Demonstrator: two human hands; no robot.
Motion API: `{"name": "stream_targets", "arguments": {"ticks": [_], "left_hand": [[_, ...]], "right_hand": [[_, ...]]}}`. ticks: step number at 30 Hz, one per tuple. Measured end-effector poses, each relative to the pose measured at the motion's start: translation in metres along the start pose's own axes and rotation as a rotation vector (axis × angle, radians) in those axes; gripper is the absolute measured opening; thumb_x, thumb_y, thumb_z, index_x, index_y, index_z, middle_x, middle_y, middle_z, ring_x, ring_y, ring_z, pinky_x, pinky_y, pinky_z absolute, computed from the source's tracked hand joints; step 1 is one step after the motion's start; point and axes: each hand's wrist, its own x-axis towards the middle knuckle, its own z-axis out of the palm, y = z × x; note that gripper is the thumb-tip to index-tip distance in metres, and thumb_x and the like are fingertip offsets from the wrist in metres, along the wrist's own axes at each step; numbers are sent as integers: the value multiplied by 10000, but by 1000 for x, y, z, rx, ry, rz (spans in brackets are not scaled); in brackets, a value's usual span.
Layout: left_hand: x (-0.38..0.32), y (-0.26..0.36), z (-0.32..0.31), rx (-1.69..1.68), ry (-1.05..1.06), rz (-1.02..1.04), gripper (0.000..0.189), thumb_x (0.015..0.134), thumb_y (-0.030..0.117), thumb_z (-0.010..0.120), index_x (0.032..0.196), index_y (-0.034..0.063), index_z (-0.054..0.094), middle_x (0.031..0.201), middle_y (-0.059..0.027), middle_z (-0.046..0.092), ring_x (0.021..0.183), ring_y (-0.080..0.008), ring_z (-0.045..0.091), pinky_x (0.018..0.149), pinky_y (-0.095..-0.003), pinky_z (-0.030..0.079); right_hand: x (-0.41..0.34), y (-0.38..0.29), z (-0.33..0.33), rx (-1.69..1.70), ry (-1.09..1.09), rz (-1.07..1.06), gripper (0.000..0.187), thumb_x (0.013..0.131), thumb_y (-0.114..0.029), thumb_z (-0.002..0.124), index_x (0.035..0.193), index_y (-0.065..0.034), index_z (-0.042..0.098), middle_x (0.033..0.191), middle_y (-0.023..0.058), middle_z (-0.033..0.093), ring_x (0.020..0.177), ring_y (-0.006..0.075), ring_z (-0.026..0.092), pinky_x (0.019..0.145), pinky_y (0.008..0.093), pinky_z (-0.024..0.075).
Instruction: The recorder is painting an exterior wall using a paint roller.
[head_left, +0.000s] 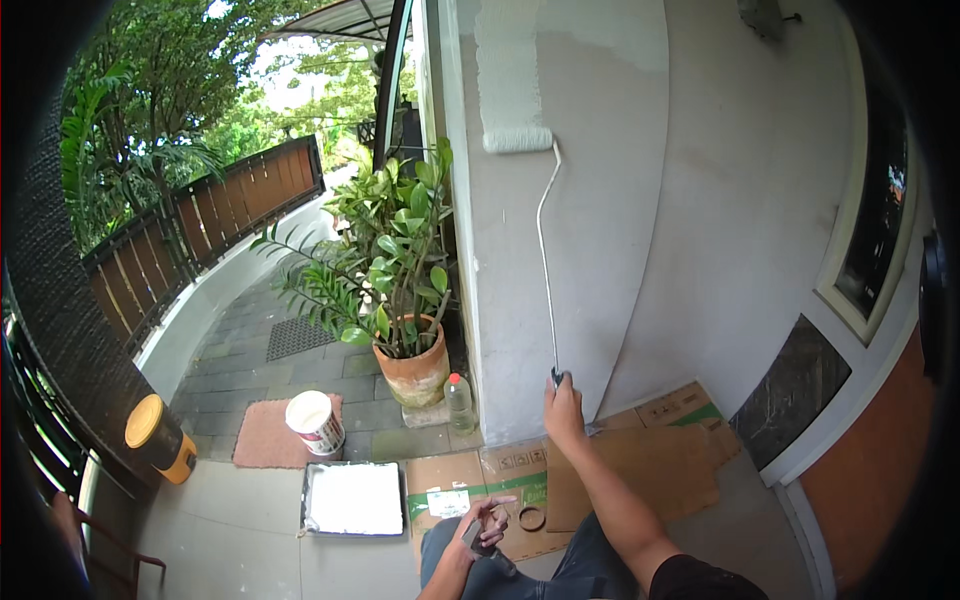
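My right hand (564, 409) is closed around the dark handle of a paint roller (545, 247). The long bent wire frame runs upward to the roller sleeve (517, 140), which touches the grey wall (585, 247). A strip of pale wet paint (508, 71) stretches up the wall from the sleeve. My left hand (489, 523) is low over my lap, its index finger extended and the others loosely curled; I see nothing between the fingers. Against its wrist is a dark, band-like thing, too unclear to name. Left of that hand, a black paint tray (305, 499) holds white paint.
Flattened cardboard (630, 472) covers the floor along the wall, with a brown tape roll (532, 517) on it. Left are a white paint bucket (315, 424) on a pink mat (262, 433) and a yellow-lidded container (154, 435). A clear bottle (460, 405) stands beside a potted plant (412, 367).
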Motion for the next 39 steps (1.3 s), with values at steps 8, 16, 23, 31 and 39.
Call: {"name": "stream_targets", "arguments": {"ticks": [8,16,23,31,39], "left_hand": [[-27,18,30,181,9,-12,393,936,239,339,1166,-50,474,612,-53,450,340,-77,311,283,-186,285],[-45,39,32,335,14,40,396,946,272,326,1180,10,510,581,-16,432,349,-67,300,300,-174,259],[-58,54,2,326,62,-8,442,939,323,333,1195,2,495,576,-13,428,350,-73,294,315,-192,251],[-49,73,-10,392,46,-36,458,942,340,322,1198,-2,487,608,-21,446,355,-73,275,323,-204,244],[-65,69,-25,343,142,-49,428,940,304,324,1161,-13,508,620,-49,459,355,-77,277,328,-207,245]], "right_hand": [[148,-137,-49,-3,147,-167,243,905,-203,466,881,39,467,747,276,579,751,459,563,632,508,453],[241,-227,-99,-24,221,-176,323,891,-251,461,921,62,534,896,294,595,891,452,565,795,483,459],[252,-296,-136,145,42,-27,339,895,-266,464,907,64,538,890,292,595,900,442,569,790,468,466],[138,-146,-60,-17,148,-128,230,894,-199,474,920,29,473,802,270,588,807,458,560,674,507,451],[11,-56,-18,107,72,-71,198,907,-184,477,874,11,476,703,242,568,709,437,562,592,494,412]]}}
